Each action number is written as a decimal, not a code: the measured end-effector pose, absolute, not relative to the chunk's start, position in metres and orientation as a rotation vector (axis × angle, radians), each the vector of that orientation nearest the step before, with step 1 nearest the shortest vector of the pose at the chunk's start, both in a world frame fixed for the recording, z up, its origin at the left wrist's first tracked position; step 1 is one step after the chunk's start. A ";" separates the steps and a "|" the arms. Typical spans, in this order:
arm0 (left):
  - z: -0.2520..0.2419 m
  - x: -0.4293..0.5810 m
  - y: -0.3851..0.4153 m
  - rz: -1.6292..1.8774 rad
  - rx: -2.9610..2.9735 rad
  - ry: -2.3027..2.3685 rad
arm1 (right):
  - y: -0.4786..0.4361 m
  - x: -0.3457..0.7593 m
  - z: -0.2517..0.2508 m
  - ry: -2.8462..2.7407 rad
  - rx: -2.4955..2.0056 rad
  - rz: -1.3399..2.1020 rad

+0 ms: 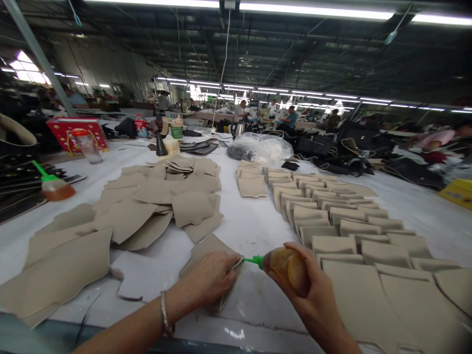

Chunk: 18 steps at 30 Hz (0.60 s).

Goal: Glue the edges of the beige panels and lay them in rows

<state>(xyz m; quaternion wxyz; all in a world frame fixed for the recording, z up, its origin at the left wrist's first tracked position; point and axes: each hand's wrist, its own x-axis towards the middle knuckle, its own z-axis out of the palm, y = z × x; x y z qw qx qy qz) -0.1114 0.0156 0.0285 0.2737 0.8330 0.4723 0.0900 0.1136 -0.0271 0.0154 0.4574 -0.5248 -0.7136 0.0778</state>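
My right hand (311,287) is wrapped round a squeeze bottle (285,268) of amber liquid, tipped sideways. Its green nozzle (254,260) points left, and the tip meets the edge of a beige flat piece (206,248) on the table. Bent over that piece, my left hand (212,278) pinches it near its right corner, where the edge is lifted. The hand hides much of the piece. Left of it lies a loose heap of similar beige pieces (129,211). To the right, folded beige pieces (346,228) stand in overlapping rows.
A white-topped table (254,226) spreads before me. A second green-tipped bottle (57,187) is at the left, near a clear jar (88,147) and a red box (61,130). Plastic wrap (265,147) and dark material (332,147) lie at the back. Several people work farther off.
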 end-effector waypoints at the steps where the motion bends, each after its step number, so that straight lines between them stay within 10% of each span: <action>1: 0.029 -0.111 0.015 0.236 2.235 1.279 | -0.028 0.114 0.015 -1.764 -1.289 0.197; 18: 0.019 -0.111 0.014 0.210 2.362 1.310 | -0.027 0.123 0.003 -1.677 -1.279 0.378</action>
